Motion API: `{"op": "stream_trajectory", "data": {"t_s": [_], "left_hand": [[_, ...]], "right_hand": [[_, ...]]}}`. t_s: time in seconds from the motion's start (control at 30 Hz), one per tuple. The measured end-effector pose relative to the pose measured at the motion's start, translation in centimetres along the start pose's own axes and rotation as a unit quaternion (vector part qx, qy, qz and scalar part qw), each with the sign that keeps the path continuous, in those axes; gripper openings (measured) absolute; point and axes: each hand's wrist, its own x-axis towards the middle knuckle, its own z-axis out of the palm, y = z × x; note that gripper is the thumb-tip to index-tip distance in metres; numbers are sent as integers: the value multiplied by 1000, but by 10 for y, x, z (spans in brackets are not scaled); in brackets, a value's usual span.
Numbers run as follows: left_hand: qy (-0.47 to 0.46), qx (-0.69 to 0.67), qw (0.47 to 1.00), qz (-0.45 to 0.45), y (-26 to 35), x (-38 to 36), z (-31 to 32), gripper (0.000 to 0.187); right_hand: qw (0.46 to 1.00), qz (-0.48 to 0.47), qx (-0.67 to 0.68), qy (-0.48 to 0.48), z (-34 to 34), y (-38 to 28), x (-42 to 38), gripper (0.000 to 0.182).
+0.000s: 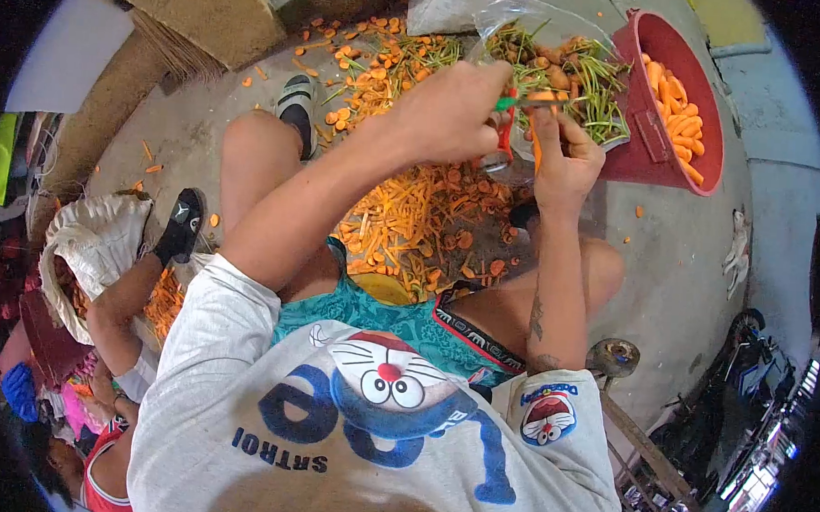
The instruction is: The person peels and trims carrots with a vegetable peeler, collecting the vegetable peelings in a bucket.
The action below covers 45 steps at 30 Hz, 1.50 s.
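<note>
Shirt: printed cloth;
Left hand: clamped on green-handled knife;
Right hand: pinching long carrot;
Tub: round, red

- Green handle: partly covered by left hand
- 1 co-worker: cut off, lower left
- Motorbike by floor's right edge: blurred

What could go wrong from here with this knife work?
The green-handled knife in the left hand sits very close to the right hand's fingers on the carrot; a slip might nick them.

Carrot scraps litter the floor around the feet, so standing up could mean slipping.
</note>
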Motion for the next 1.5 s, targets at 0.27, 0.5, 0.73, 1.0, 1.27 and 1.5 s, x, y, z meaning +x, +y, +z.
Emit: {"op": "stream_trajectory", "data": {"t_s": [0.27,0.5,0.73,1.0,1.27,1.5], "left_hand": [[-79,28,996,-14,-32,11,14,39],[-76,52,993,-75,-32,11,-18,33],[-36,94,991,-86,-45,11,-32,38],[-59,103,986,-114,-45,9,-34,42],[-25,102,990,-94,-50,5,-47,38],[-28,110,987,-113,-46,4,-55,36]], "right_hand": [[985,-120,85,-93,-7,13,4,30],[961,70,260,56,-45,13,43,55],[894,81,440,-29,-143,27,124,48],[841,-72,-438,-309,-37,104,71,31],[915,-83,-379,-110,-39,60,86,36],[845,-103,-521,-61,-102,102,129,40]]}}
